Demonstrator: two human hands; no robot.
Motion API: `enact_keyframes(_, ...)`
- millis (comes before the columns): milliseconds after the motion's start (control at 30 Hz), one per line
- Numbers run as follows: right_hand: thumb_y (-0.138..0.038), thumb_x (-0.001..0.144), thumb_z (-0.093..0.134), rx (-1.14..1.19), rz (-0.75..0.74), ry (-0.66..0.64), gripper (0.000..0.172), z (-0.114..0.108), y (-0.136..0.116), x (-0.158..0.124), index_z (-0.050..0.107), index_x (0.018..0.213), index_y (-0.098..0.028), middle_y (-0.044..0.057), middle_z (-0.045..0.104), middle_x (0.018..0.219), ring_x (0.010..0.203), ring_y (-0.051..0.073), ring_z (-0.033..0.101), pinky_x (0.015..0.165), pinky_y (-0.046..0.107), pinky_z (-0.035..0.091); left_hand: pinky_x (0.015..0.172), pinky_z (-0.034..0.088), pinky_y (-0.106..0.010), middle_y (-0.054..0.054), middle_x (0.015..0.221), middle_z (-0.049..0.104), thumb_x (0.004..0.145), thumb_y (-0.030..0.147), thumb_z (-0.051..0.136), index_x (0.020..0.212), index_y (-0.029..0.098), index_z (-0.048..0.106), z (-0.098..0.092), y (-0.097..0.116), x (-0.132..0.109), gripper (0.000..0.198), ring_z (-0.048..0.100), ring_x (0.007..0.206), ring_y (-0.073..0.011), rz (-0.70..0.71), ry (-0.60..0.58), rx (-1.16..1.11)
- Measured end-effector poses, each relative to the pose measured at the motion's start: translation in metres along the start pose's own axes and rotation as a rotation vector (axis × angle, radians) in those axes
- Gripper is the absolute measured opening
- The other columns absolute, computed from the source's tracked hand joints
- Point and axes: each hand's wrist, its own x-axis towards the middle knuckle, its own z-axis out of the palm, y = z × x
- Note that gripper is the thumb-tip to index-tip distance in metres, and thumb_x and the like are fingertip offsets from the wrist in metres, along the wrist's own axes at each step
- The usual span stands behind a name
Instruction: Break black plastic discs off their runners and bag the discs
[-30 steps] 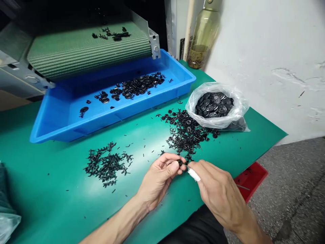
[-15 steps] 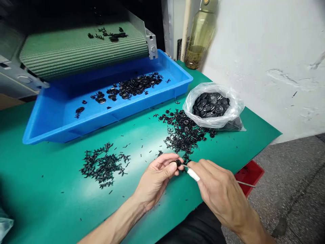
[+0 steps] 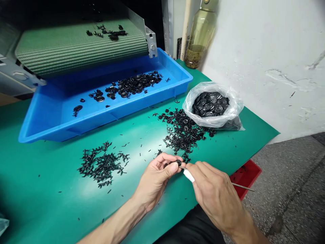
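Between thumb and fingers, my left hand (image 3: 157, 176) pinches a small round black part (image 3: 178, 163). My right hand (image 3: 215, 189), its thumb wrapped in white, is closed on a thin metal tool (image 3: 243, 186); the tool's tip meets the black part and its other end sticks out to the right. Just beyond my hands lies a heap of small black parts (image 3: 181, 132). Farther left is a pile of black branched pieces (image 3: 101, 164). A clear plastic bag (image 3: 189, 105) holding black discs (image 3: 212, 103) stands behind the heap.
A blue tray (image 3: 88, 123) with black parts sits under a green conveyor belt (image 3: 83, 51). A bottle (image 3: 200, 37) stands against the white wall (image 3: 266, 51). Below the right edge of the green table (image 3: 50, 210) is a red container (image 3: 245, 176). Small black scraps dot the table.
My right hand has shifted slightly left, bringing the tool closer in against the black part. My left hand stays almost in place. The view has moved slightly.
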Motion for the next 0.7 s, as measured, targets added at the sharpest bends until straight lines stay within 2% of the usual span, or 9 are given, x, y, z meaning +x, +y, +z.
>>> enact_keyframes(167,-0.012,0.097,0.033,-0.073,0.100,0.050,0.027,0.013,-0.008,-0.005,0.059,0.104,-0.017,0.005,0.060,0.078,0.072,0.020,0.057,0.065,0.032,0.038,0.081,0.051,-0.021,-0.001,0.091,0.073,0.073,0.019,0.081,0.093,0.020,0.072,0.000,-0.004,-0.002,0.022,0.066,0.082,-0.0108,0.065,0.046,0.080)
enact_keyframes(233,-0.012,0.097,0.034,-0.065,0.140,0.077,0.028,0.021,-0.012,-0.007,0.059,0.107,-0.016,0.006,0.062,0.080,0.072,0.020,0.059,0.065,0.031,0.039,0.081,0.051,-0.019,-0.001,0.090,0.072,0.071,0.021,0.082,0.092,0.019,0.074,0.000,-0.007,-0.002,0.023,0.065,0.082,-0.0104,0.094,0.081,0.105)
enact_keyframes(367,-0.011,0.095,0.035,0.121,0.253,0.108,0.028,0.034,-0.018,-0.001,0.061,0.105,-0.017,0.006,0.067,0.082,0.070,0.019,0.063,0.062,0.028,0.040,0.079,0.052,-0.020,-0.001,0.086,0.073,0.068,0.024,0.083,0.088,0.019,0.075,0.003,-0.011,-0.004,0.022,0.067,0.080,-0.0120,0.124,0.185,0.100)
enact_keyframes(500,-0.004,0.082,0.040,0.311,0.438,0.039,0.033,0.038,-0.020,0.010,0.062,0.102,-0.019,0.003,0.069,0.074,0.062,0.017,0.063,0.059,0.024,0.039,0.078,0.055,-0.022,-0.004,0.087,0.075,0.064,0.026,0.086,0.087,0.017,0.075,0.006,-0.012,-0.005,0.027,0.069,0.081,-0.0147,0.141,0.273,0.066)
enact_keyframes(600,-0.002,0.078,0.040,0.342,0.497,0.023,0.034,0.035,-0.013,0.013,0.062,0.097,-0.020,0.001,0.065,0.071,0.064,0.017,0.062,0.061,0.025,0.040,0.081,0.056,-0.021,-0.005,0.091,0.076,0.065,0.026,0.086,0.090,0.016,0.073,0.006,-0.010,-0.004,0.029,0.071,0.087,-0.0159,0.113,0.309,0.037)
enact_keyframes(700,-0.004,0.079,0.039,0.280,0.464,0.101,0.034,0.030,0.009,0.009,0.063,0.097,-0.020,0.004,0.067,0.084,0.078,0.018,0.062,0.070,0.026,0.043,0.084,0.056,-0.019,-0.006,0.099,0.075,0.069,0.026,0.083,0.091,0.017,0.072,0.003,-0.006,-0.001,0.027,0.070,0.097,-0.0175,0.124,0.324,0.018)
